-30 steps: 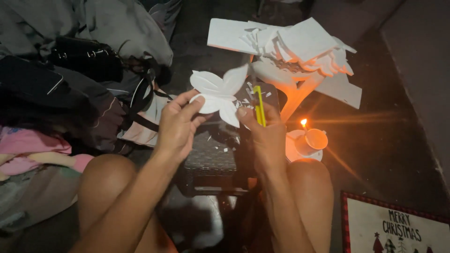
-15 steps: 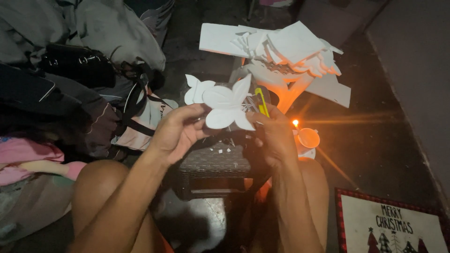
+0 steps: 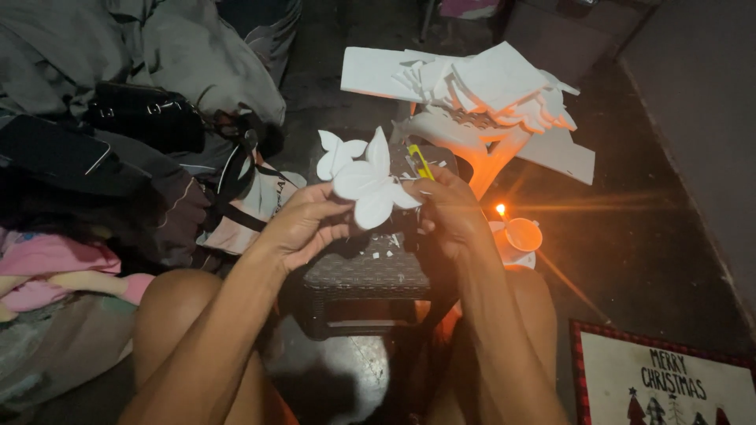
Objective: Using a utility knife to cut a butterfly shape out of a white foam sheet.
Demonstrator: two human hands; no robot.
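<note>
Your two bare knees sit at the bottom of the view, with your arms reaching out over them. Low on the right lies a flat mat (image 3: 669,378) with a red checked edge; part of it is cut off by the frame.

Between your knees stands a small dark stool (image 3: 366,275) with a woven, bumpy top. Tiny white scraps lie on it.

Your left hand (image 3: 303,224) is closed on a white foam flower (image 3: 370,185). The fingers pinch its lower petals from below. The flower is flat and smooth, with wide pointed petals, and it sits up above the stool, in the middle of the view. A second white foam shape (image 3: 337,153) with curly edges peeks out just behind it. You cannot tell which hand holds that one.

Your right hand (image 3: 449,212) is curled shut around a thin yellow cutter (image 3: 420,163). Only its top end sticks out past your fingers, right beside the flower. The rest is hidden in your fist.

Just right of that hand, a small candle (image 3: 516,234) burns with an orange glow. Its base is hard to make out.

Farther back, a pile of flat white foam sheets (image 3: 480,86) lies on the dark floor, some cut with jagged edges.

On the left is a heap of soft clothes (image 3: 181,55) and a black bag (image 3: 146,114). It is too dark there to see much.
</note>
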